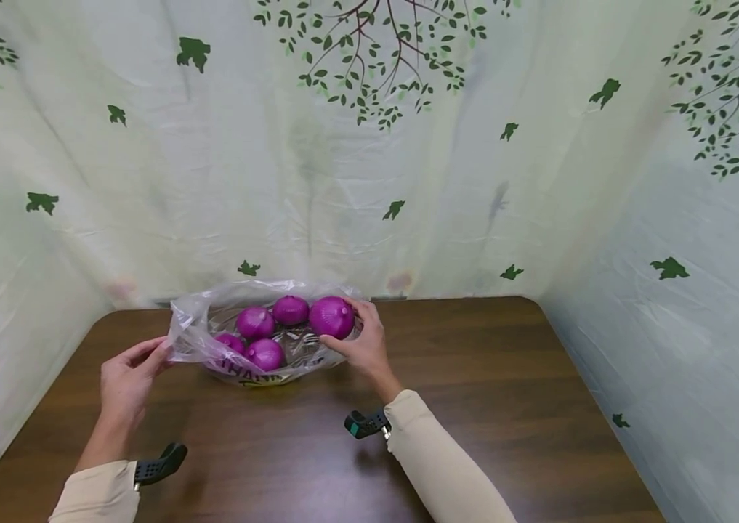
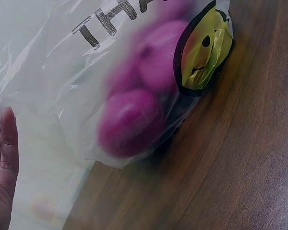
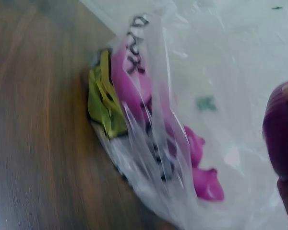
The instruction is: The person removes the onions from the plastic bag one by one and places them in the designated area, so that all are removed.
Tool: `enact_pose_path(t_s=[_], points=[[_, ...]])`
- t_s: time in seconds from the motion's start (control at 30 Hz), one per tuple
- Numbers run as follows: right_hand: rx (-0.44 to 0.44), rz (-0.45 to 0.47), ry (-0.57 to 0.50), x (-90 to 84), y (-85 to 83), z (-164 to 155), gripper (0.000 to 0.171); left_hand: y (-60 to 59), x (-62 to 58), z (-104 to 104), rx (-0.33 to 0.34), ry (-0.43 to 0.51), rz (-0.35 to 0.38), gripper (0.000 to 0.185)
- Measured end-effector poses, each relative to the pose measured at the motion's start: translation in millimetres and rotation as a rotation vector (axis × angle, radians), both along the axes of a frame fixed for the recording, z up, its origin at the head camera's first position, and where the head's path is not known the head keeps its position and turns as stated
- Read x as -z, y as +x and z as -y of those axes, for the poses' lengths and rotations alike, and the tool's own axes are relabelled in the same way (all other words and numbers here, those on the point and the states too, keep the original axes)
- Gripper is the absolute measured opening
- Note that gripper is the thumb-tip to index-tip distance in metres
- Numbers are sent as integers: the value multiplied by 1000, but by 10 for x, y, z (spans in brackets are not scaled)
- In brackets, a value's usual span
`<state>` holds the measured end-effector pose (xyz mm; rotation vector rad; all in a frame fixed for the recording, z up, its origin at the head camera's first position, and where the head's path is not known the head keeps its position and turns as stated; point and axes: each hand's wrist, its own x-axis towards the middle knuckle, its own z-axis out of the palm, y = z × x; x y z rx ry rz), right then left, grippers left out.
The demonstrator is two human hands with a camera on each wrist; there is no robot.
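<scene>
A clear plastic bag with dark lettering and a yellow smiley print sits at the far left part of the table. Several purple onions, one at its front, lie inside. My left hand pinches the bag's left edge between thumb and fingers. At the bag's right side, my right hand grips another onion, thumb below and fingers over the far side. That onion shows partly at the border of the right wrist view. Onions look blurred through the plastic in the left wrist view.
The brown wooden table has rounded far corners. Pale curtains printed with leaves and branches hang behind it and along both sides. Each forearm wears a beige sleeve and a dark wrist strap.
</scene>
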<state>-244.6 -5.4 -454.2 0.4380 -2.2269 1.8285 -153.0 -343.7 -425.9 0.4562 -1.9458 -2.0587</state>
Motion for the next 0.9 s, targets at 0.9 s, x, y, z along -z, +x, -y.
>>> enact_pose_path(t_s=[0.9], points=[[91, -35, -5, 98, -137, -860, 75, 19, 10, 29, -16, -5, -18, 8]])
